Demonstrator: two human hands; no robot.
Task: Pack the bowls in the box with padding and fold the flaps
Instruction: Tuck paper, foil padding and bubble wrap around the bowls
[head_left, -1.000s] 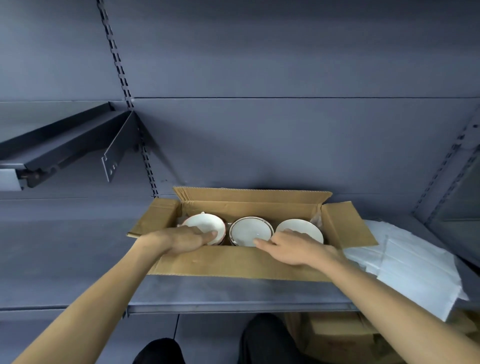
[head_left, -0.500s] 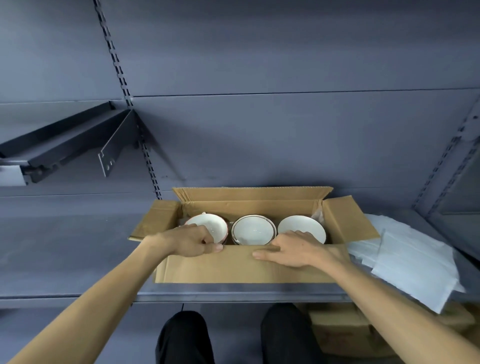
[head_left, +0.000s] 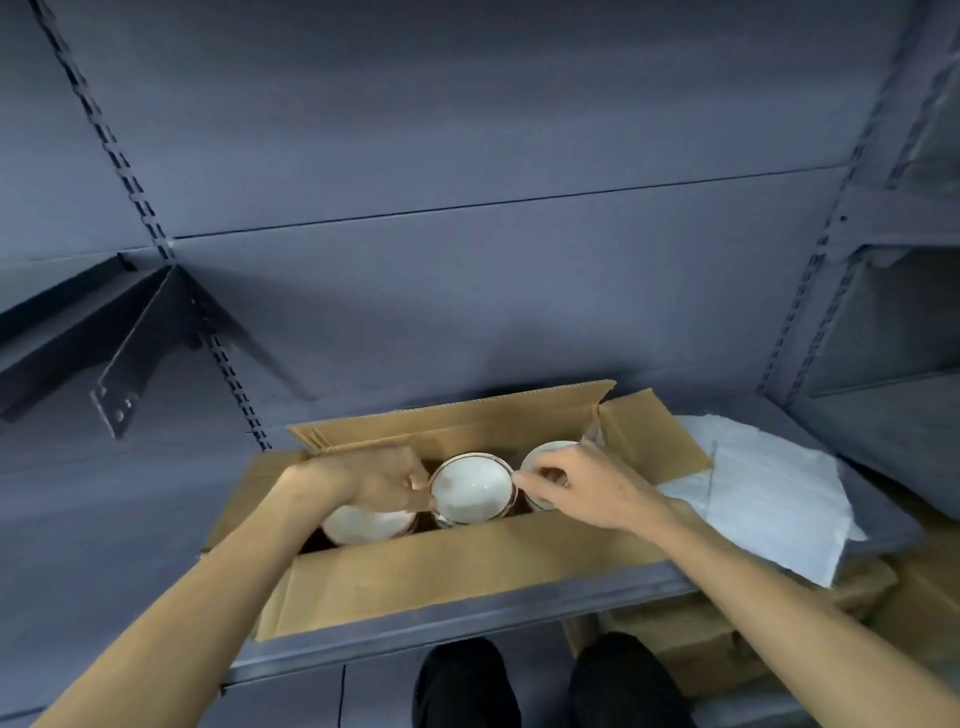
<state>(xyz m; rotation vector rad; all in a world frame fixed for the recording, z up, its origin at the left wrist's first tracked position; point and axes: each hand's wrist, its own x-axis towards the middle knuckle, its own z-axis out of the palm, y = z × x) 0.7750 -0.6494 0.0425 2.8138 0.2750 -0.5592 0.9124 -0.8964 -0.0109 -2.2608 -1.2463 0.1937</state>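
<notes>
Open cardboard box (head_left: 441, 571) on the grey shelf (head_left: 467, 631), flaps up. Three white bowls with brown rims in a row inside: left bowl (head_left: 363, 525), middle bowl (head_left: 471, 493), right bowl (head_left: 545, 452). Left hand (head_left: 371, 480) pinching the middle bowl's rim at 9 o'clock; right hand (head_left: 582, 486) pinching it at 3 o'clock, fingers curled. White padding sheets (head_left: 769, 499) beside the box at 3 o'clock. Half a second ago, resting on the near flap; now reaching inside, middle bowl tilted and raised.
</notes>
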